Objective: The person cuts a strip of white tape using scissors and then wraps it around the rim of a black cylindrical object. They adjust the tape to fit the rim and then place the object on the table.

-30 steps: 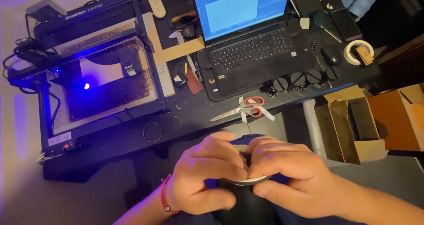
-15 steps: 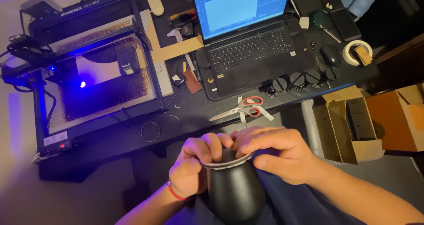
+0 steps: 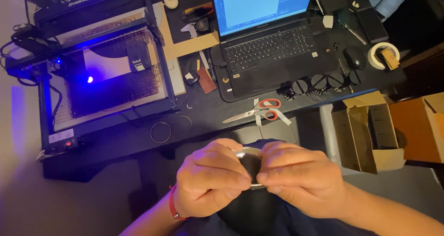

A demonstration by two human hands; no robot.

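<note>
Black, smooth cup (image 3: 252, 164) with a metal rim sits low centre; left hand (image 3: 210, 178) and right hand (image 3: 300, 180) pinch that rim. It looks rigid, light and slippery; the rim seems the surest hold.

This is a small hobby workshop, set up at a dark counter (image 3: 115, 139) in a dim room. A laser engraver (image 3: 99, 65) with an open frame and a glowing blue light stands on the left. An open laptop (image 3: 266, 32) sits far right of it, with scissors (image 3: 259, 111), a roll of tape (image 3: 381, 55) and small tools scattered around. Open cardboard boxes (image 3: 379, 129) stand on the right, just beside the counter.
</note>
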